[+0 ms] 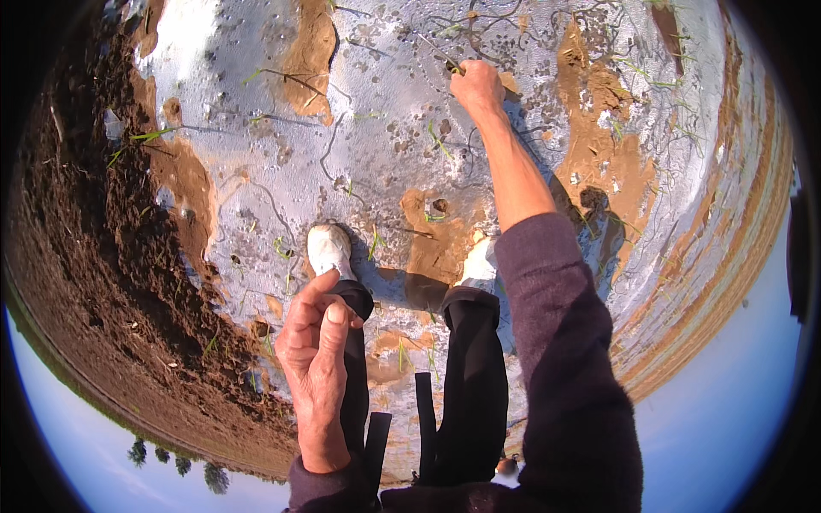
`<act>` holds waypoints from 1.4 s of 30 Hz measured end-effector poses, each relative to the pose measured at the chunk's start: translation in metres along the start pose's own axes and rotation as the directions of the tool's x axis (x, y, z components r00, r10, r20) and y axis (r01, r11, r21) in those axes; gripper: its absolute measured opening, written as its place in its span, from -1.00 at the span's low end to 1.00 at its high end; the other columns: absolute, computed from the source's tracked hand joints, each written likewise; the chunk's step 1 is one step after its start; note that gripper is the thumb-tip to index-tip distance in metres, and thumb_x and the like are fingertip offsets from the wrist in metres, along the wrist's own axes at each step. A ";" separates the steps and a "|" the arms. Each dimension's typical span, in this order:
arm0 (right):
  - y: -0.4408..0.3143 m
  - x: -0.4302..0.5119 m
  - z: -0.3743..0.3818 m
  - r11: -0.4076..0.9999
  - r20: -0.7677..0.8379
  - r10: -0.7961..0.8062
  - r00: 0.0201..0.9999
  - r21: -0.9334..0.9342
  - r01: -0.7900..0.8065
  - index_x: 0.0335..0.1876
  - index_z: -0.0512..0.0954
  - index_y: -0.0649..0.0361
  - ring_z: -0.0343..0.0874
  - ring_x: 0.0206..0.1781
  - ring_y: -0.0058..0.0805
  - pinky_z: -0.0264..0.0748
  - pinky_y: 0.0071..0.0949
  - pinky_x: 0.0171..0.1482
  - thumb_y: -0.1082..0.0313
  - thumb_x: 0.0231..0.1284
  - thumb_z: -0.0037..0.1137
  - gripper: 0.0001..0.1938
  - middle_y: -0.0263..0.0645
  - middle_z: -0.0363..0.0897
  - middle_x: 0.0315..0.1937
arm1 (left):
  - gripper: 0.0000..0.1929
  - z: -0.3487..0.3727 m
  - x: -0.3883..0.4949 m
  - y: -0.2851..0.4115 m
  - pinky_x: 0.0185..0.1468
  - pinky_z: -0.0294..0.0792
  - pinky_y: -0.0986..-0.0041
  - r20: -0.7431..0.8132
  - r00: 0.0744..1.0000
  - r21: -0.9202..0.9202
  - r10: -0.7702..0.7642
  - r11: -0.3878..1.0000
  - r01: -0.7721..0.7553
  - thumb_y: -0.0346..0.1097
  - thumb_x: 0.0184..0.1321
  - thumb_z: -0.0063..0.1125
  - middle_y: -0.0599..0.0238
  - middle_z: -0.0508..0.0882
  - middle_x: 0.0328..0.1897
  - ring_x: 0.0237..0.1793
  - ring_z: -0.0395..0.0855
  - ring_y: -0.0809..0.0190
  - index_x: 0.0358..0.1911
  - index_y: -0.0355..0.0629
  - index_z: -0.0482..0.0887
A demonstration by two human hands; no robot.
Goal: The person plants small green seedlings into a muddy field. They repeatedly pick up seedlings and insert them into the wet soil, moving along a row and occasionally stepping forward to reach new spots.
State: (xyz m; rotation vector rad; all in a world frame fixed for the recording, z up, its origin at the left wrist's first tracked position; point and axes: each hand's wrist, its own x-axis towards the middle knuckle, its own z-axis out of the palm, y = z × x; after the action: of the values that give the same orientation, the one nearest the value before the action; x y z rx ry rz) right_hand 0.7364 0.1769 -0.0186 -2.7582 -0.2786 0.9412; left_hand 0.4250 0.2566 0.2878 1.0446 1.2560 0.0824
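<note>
My right hand (478, 87) reaches far forward, closed around a thin metal rod-like tool (437, 50). The tool's tip is near the film surface; I cannot tell whether it touches. Silvery plastic mulch film (391, 154) covers the ground, with thin green seedlings (440, 138) growing through it. My left hand (317, 349) is raised above my left leg, fingers loosely curled and thumb apart, with nothing visible in it. Below it is one white shoe (329, 247); the other white shoe (480, 263) stands beside a patch of brown soil (420, 211) on the film.
Dark loose soil (96, 211) borders the film on the left. More brown soil (596, 96) lies on the film at the right, near my shadow (600, 221). Two black straps (424, 410) hang between my legs. Trees (216, 478) stand far off.
</note>
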 end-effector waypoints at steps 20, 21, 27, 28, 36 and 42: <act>-0.003 0.020 -0.024 0.845 0.366 0.112 0.924 0.454 -0.282 -0.29 0.59 0.27 0.26 -0.60 -0.61 0.16 -0.51 -0.55 0.34 -0.01 0.31 -0.78 -0.37 0.44 -0.56 | -0.62 0.006 0.000 0.001 -0.07 0.40 0.56 0.031 0.999 -0.007 -0.039 0.999 0.039 -0.32 0.41 0.16 0.38 0.60 -0.27 -0.24 0.54 0.40 0.21 -0.35 0.52; -0.001 0.022 -0.027 0.819 0.414 0.125 0.901 0.470 -0.330 -0.33 0.56 0.23 0.12 -0.67 -0.74 0.02 -0.63 -0.63 0.34 0.06 0.30 -0.83 -0.46 0.36 -0.61 | -0.62 0.006 0.001 0.001 -0.07 0.40 0.56 0.037 0.999 -0.004 -0.030 1.000 0.030 -0.32 0.41 0.16 0.38 0.60 -0.27 -0.24 0.54 0.41 0.21 -0.35 0.52; 0.005 0.019 -0.047 0.604 0.683 -0.146 0.716 0.635 -0.482 -0.33 0.56 0.20 0.06 -0.73 -0.78 -0.07 -0.65 -0.67 0.17 0.17 0.37 -0.73 -0.48 0.35 -0.61 | -0.62 0.007 0.002 0.000 -0.07 0.40 0.56 0.040 0.998 -0.016 -0.040 0.999 0.041 -0.30 0.41 0.15 0.37 0.60 -0.27 -0.25 0.54 0.41 0.21 -0.36 0.52; 0.006 0.018 -0.051 0.578 0.636 -0.150 0.757 0.678 -0.455 -0.24 0.59 0.19 0.06 -0.73 -0.78 -0.05 -0.59 -0.68 0.03 0.22 0.34 -0.66 -0.51 0.32 -0.63 | -0.61 0.007 0.002 -0.001 -0.07 0.39 0.56 0.037 0.999 -0.030 -0.040 0.999 0.041 -0.29 0.41 0.15 0.37 0.60 -0.27 -0.25 0.54 0.41 0.21 -0.36 0.53; -0.003 0.015 -0.087 0.993 0.024 -0.007 1.000 -0.118 0.010 0.36 0.48 -0.19 0.52 0.29 -0.02 0.40 -0.14 0.32 0.11 0.40 -0.17 -0.55 -0.12 0.56 0.24 | -0.61 0.009 0.004 0.004 -0.08 0.39 0.55 0.016 0.998 -0.009 -0.064 0.998 0.064 -0.28 0.41 0.17 0.37 0.61 -0.27 -0.25 0.55 0.40 0.20 -0.36 0.53; -0.016 0.000 -0.098 0.960 0.028 -0.174 0.984 -0.216 0.176 0.19 0.63 -0.19 0.64 0.12 -0.09 0.55 -0.18 0.14 0.37 0.16 0.03 -0.54 -0.12 0.68 0.05 | -0.61 0.009 0.005 0.004 -0.08 0.42 0.55 0.020 0.997 -0.030 -0.073 0.997 0.074 -0.27 0.41 0.16 0.38 0.61 -0.27 -0.26 0.56 0.40 0.20 -0.36 0.53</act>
State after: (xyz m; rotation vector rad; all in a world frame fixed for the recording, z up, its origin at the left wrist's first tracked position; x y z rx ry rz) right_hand 0.7949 0.1787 0.0615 -2.8633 -0.6527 0.9274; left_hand 0.4359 0.2566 0.2860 0.9695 1.2712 0.0357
